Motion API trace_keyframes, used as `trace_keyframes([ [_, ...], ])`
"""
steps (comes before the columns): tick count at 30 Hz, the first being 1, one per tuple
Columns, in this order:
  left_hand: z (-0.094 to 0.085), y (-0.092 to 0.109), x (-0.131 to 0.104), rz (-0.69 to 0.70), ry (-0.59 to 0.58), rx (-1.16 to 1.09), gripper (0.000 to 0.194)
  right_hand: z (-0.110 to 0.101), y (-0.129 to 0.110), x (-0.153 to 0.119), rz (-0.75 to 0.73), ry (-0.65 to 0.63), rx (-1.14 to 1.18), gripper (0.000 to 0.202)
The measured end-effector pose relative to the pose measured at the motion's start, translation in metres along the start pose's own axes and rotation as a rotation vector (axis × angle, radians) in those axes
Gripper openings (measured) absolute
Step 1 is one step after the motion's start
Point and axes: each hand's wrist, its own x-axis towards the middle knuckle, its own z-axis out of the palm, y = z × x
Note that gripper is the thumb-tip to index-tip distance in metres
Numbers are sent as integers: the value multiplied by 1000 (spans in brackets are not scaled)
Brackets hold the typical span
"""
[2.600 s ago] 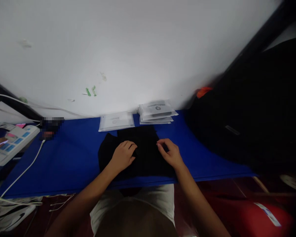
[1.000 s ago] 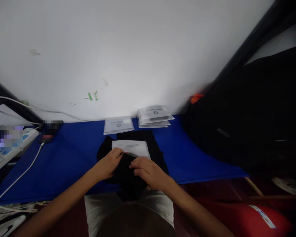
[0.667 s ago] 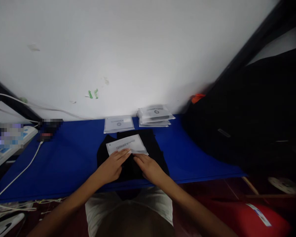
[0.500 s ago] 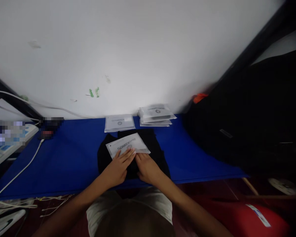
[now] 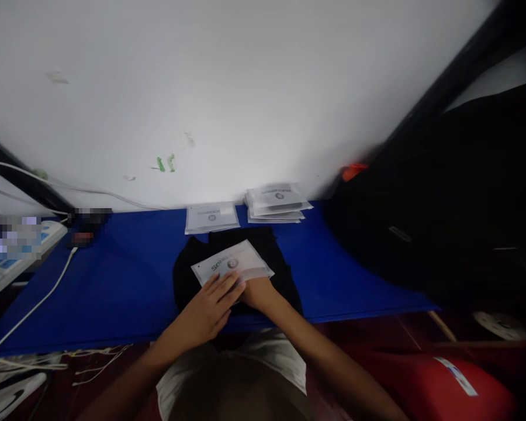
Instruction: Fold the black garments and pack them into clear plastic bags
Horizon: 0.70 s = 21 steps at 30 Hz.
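Note:
A frosted plastic zip bag (image 5: pixel 228 261) printed ROCKBROS lies tilted over a folded black cloth item (image 5: pixel 272 245). My left hand (image 5: pixel 210 307) rests on the bag's near edge, its fingers stretched out over the surface. From the right, my right hand (image 5: pixel 256 292) reaches in at the bag's near side. Its fingers are hidden by the bag, and whether they are inside or underneath I cannot tell.
A similar bag (image 5: pixel 211 219) lies at the back of the blue table (image 5: pixel 127 280), beside a stack of bags (image 5: pixel 278 202). A large black fabric item (image 5: pixel 433 222) covers the right side. At left are a power strip (image 5: pixel 21 254) and a white cable (image 5: pixel 48 301).
My right hand has gone further under or into the bag, so its fingers no longer show. The bag has shifted slightly right, and my left hand has moved a little toward me.

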Motion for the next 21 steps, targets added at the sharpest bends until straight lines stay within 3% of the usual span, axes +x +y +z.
trace_keyframes([
  [4, -8, -9, -13, 25, 235, -86, 40, -27, -1, -12, 75, -197, 61, 36],
  [6, -11, -11, -16, 37, 311, -123, 30, -41, -7, -18, 81, -204, 73, 38],
  [9, -14, -10, -14, 14, 406, -142, 24, -52, -21, -23, -98, 19, 86, 35],
  [11, -15, -9, -10, -4, 474, -144, 21, -52, -32, -24, -243, 240, 69, 31],
  [13, -14, -7, -6, 8, 522, -149, 19, -48, -42, -22, -353, 373, 2, 27],
  [17, -9, -2, -1, 21, 576, -199, 17, -33, -51, -14, -470, 439, -76, 5],
  [21, -6, 0, 0, -50, 652, -216, 17, -24, -46, -8, -456, 450, -125, 13],
])
